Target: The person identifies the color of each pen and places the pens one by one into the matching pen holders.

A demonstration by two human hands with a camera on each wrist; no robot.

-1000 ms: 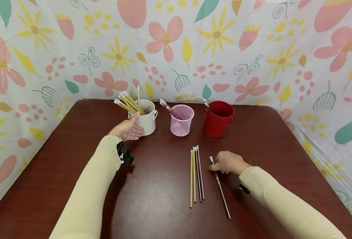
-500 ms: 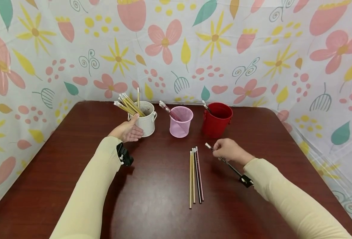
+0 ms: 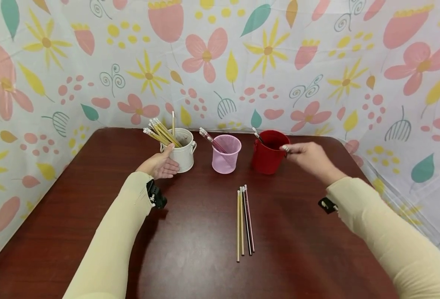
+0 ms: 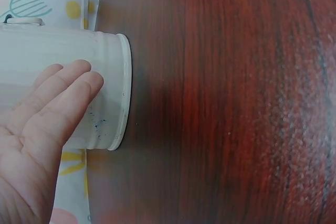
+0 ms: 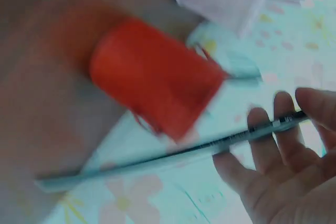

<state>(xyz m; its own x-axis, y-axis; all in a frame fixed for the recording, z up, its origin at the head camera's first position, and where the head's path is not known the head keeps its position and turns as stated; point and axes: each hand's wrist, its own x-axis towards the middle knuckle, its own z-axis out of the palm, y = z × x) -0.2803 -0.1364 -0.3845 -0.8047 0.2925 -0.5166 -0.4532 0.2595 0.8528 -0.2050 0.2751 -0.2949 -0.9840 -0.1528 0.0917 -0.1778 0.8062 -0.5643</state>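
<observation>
My left hand (image 3: 161,164) lies with straight fingers against the side of a white bucket (image 3: 183,160), its thumb up by the rim. Several yellow pencils (image 3: 163,132) with white erasers lean in that bucket. My right hand (image 3: 311,158) pinches a black pencil (image 5: 199,148) beside the red bucket (image 3: 266,160). Only the white eraser end shows in the head view; the right wrist view, blurred, shows its long shaft crossing in front of the bucket. Another dark pencil (image 3: 257,135) leans in the red bucket.
A pink mesh cup (image 3: 224,162) with several dark pink pencils (image 3: 212,140) stands between the buckets. On the brown table (image 3: 197,232) lie gold pencils (image 3: 238,226), a black pencil (image 3: 247,224) and a pink pencil (image 3: 249,220), side by side. A flowered cloth (image 3: 205,95) hangs behind.
My right hand has picked up the black pencil from the table, right of the row, and carried it up to the red bucket's right rim. The left hand has stayed at the white bucket.
</observation>
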